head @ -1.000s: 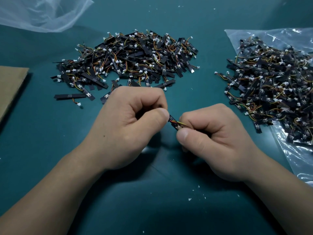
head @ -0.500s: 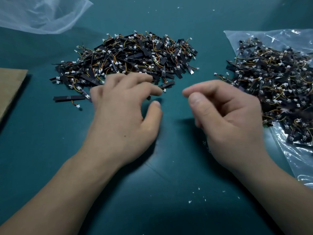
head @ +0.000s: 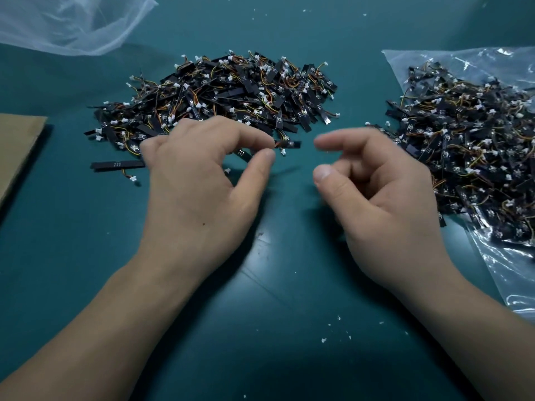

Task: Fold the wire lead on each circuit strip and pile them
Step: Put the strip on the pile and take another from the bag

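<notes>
the left hand (head: 202, 183) is low over the teal bench (head: 275, 357), at the near fringe of a wide heap of black circuit strips (head: 231, 91) with orange and yellow wire leads and white plugs, which lies toward the far edge, about mid-bench. its fingers are loosely bent, forefinger and thumb a little apart with nothing between them: released. just off the forefinger tip lies one black strip with an orange lead (head: 289, 144); whether the finger touches it i cannot tell. the right hand (head: 385, 204) is beside the left with a gap between them, slightly blurred, its fingers slackly curled round nothing and the forefinger stretched toward the left hand.

beyond the right hand, a second heap of the same strips (head: 469, 151) sits on a clear plastic bag (head: 506, 270) along the right edge. a lone black strip (head: 118, 164) with a short lead lies flat to the left of the left hand, just apart from the first heap. a sheet of brown cardboard (head: 17, 151) lies at the left edge, and another crumpled clear bag (head: 72, 21) at the far left corner. small white crumbs (head: 323, 340) dot the bench toward the near edge — between the two forearms.
</notes>
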`<state>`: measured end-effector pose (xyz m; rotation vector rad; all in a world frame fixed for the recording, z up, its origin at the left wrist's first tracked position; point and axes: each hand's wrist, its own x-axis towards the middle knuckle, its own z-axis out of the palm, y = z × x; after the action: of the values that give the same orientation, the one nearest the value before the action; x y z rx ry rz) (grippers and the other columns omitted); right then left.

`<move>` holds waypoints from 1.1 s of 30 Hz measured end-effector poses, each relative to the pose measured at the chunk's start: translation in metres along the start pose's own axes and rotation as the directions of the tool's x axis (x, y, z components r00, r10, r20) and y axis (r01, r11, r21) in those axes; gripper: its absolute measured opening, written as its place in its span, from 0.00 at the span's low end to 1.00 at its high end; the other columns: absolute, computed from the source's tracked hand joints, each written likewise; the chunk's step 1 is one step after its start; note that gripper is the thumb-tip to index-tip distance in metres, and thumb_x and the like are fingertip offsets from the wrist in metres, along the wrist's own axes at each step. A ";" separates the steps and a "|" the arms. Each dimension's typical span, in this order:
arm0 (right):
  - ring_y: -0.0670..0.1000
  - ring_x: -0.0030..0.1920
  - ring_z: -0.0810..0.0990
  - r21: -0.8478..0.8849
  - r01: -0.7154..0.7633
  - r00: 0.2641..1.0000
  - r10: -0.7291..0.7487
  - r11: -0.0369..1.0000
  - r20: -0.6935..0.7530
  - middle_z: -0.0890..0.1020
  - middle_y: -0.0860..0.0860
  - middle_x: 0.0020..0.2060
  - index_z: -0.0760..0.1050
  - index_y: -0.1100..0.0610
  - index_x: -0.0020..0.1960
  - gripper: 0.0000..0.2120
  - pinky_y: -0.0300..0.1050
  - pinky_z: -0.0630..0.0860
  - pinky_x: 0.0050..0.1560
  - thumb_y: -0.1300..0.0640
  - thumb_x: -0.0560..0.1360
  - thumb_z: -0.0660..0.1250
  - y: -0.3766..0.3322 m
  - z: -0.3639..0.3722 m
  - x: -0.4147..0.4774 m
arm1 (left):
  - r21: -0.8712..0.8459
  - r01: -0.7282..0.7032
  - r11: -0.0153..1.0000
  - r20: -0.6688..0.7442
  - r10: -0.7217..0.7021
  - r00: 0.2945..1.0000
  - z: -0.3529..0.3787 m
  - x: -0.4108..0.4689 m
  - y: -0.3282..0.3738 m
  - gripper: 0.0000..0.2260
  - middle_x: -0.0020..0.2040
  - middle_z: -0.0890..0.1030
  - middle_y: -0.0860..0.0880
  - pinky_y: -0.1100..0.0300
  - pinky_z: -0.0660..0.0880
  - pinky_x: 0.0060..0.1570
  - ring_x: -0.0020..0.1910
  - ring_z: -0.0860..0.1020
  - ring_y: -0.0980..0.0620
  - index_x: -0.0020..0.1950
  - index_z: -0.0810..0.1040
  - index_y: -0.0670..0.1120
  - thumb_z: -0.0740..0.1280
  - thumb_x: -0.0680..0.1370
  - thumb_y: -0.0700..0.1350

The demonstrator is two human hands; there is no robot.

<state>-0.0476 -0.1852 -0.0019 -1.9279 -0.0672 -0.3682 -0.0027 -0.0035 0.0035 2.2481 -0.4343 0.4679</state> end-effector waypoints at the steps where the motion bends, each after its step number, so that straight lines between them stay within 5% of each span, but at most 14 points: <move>1: 0.51 0.31 0.74 0.027 -0.034 0.999 0.034 0.999 -0.005 0.79 0.49 0.33 0.77 0.47 0.59 0.11 0.39 0.73 0.36 0.56 0.78 0.69 0.001 0.000 0.001 | -0.070 0.014 0.997 -0.007 -0.014 1.000 -0.001 0.000 0.000 0.02 0.43 0.80 0.65 0.44 0.74 0.58 0.47 0.77 0.57 0.48 0.84 0.56 0.72 0.77 0.51; 4: 0.55 0.35 0.78 0.007 -0.075 0.997 0.075 0.997 0.021 0.81 0.48 0.37 0.76 0.48 0.64 0.15 0.43 0.76 0.40 0.54 0.78 0.68 0.003 0.001 0.003 | -0.238 0.065 0.969 0.042 -0.056 0.998 -0.002 0.001 0.001 0.02 0.38 0.81 0.65 0.67 0.72 0.45 0.40 0.78 0.59 0.45 0.85 0.55 0.75 0.76 0.48; 6: 0.53 0.36 0.79 -0.064 -0.051 0.996 0.055 0.997 0.065 0.82 0.50 0.37 0.79 0.48 0.59 0.09 0.45 0.77 0.40 0.52 0.79 0.67 0.003 0.002 0.002 | -0.266 0.072 0.961 0.086 -0.051 0.995 -0.002 0.001 0.001 0.04 0.37 0.80 0.65 0.72 0.68 0.39 0.36 0.76 0.61 0.44 0.84 0.54 0.77 0.75 0.47; 9: 0.51 0.33 0.78 -0.165 -0.004 0.995 0.021 0.986 0.098 0.81 0.49 0.34 0.79 0.49 0.49 0.05 0.49 0.75 0.36 0.50 0.81 0.65 0.003 0.002 0.001 | -0.274 0.054 0.960 0.115 -0.023 0.993 -0.003 0.001 0.002 0.05 0.36 0.80 0.64 0.72 0.67 0.37 0.34 0.75 0.61 0.43 0.83 0.54 0.77 0.74 0.46; 18: 0.53 0.33 0.77 -0.276 0.000 0.982 0.053 0.961 0.184 0.80 0.52 0.32 0.75 0.52 0.40 0.16 0.55 0.74 0.36 0.45 0.82 0.60 -0.004 0.001 0.001 | -0.252 0.028 0.967 0.163 0.013 0.987 0.000 0.000 0.000 0.03 0.38 0.78 0.63 0.76 0.65 0.37 0.34 0.74 0.67 0.46 0.80 0.51 0.72 0.78 0.45; 23: 0.54 0.30 0.75 -0.171 -0.012 0.988 0.038 0.985 0.153 0.76 0.54 0.28 0.74 0.54 0.36 0.15 0.54 0.72 0.34 0.51 0.81 0.62 -0.006 0.000 0.001 | -0.225 -0.051 0.973 0.187 0.095 0.978 0.000 0.000 0.001 0.03 0.49 0.81 0.58 0.68 0.66 0.45 0.42 0.75 0.63 0.47 0.77 0.53 0.70 0.79 0.46; 26: 0.55 0.29 0.72 -0.174 0.002 0.982 0.031 0.985 0.184 0.74 0.56 0.26 0.71 0.57 0.33 0.17 0.54 0.69 0.33 0.53 0.79 0.61 -0.006 -0.001 0.001 | -0.227 -0.089 0.970 0.172 0.130 0.977 -0.001 0.000 0.003 0.03 0.45 0.80 0.61 0.72 0.66 0.46 0.43 0.76 0.64 0.48 0.79 0.50 0.72 0.79 0.45; 33: 0.55 0.27 0.67 -0.162 0.036 0.972 0.003 0.986 0.233 0.70 0.58 0.24 0.67 0.61 0.29 0.16 0.55 0.65 0.31 0.58 0.75 0.62 -0.005 -0.003 0.000 | -0.487 0.122 0.865 0.333 0.054 0.941 -0.004 0.003 0.002 0.03 0.35 0.82 0.57 0.70 0.71 0.36 0.33 0.77 0.61 0.44 0.81 0.49 0.73 0.75 0.42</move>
<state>-0.0495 -0.1858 0.0038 -2.1301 -0.2125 -0.1599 -0.0021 -0.0024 0.0087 1.8131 -0.6116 -0.0632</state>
